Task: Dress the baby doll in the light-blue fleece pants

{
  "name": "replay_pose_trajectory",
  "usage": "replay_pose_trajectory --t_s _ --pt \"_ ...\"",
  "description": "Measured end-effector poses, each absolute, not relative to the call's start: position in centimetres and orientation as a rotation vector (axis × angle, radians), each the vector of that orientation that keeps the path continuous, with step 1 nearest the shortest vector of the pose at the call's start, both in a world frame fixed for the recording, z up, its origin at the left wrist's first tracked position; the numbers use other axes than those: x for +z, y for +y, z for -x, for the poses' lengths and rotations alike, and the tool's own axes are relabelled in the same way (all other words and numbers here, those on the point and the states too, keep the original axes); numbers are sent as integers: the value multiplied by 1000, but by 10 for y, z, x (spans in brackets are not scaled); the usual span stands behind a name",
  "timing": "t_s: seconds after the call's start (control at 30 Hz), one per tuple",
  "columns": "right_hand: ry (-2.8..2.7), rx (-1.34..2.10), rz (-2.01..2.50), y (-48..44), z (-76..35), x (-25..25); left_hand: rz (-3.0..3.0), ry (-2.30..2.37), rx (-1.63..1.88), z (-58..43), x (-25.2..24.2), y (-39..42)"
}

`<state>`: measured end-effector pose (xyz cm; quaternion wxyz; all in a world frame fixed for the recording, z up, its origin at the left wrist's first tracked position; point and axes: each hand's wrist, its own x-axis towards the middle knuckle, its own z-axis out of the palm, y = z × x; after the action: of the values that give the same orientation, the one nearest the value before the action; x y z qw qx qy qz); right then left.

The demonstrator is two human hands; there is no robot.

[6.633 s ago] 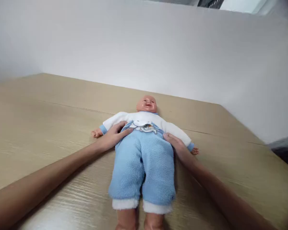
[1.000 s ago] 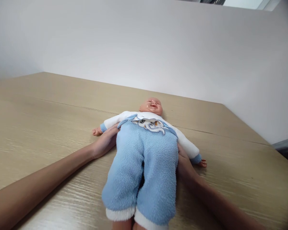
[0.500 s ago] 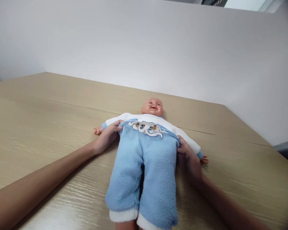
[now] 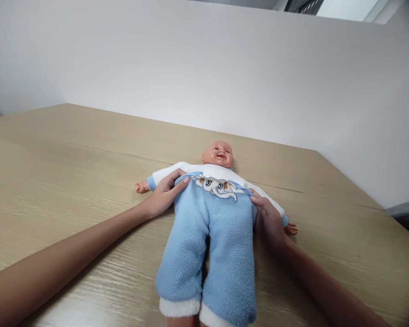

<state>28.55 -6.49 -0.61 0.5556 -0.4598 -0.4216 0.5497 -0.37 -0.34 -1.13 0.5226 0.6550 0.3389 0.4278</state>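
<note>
A baby doll [image 4: 218, 154] lies on its back with its head away from me and its arms spread. It wears a white fleece top [image 4: 167, 170] with blue cuffs and light blue fleece overalls [image 4: 213, 231] with white hems. An elephant face [image 4: 218, 186] decorates the bib. My left hand [image 4: 165, 193] pinches the overalls' upper edge on the left side, thumb on top. On the opposite side my right hand [image 4: 267, 215] grips the same edge near the doll's armpit, its fingers partly hidden by the fabric. The doll's feet are out of view below.
The doll rests on a light wooden table [image 4: 71, 181] with a thin seam running across it. Behind the table rises a pale partition [image 4: 157, 63], which also continues along the right side.
My left hand has shifted inward to the right along the bib's upper edge, its thumb now over the fabric. The right hand keeps its hold; the overalls sit slightly further right in view.
</note>
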Motion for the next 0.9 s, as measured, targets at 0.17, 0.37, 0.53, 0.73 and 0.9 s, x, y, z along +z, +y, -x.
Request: replay_pose_trajectory --t_s 0.17,0.37,0.53,0.73,0.9 --pt "-1015 1247 1121 -66 -290 -2 -1569 808 1039 6 -14 -1" --pt "-1072 1135 1115 -60 -303 9 -1582 820 1093 7 -11 -5" --pt "-1270 1015 1320 -38 -308 1 -1602 887 1157 8 -10 -5" --pt "-1255 1196 1328 -37 -304 27 -1644 906 1206 8 -11 -4" --pt "-1399 1181 1217 -30 -298 50 -1669 931 1277 7 -15 -5"
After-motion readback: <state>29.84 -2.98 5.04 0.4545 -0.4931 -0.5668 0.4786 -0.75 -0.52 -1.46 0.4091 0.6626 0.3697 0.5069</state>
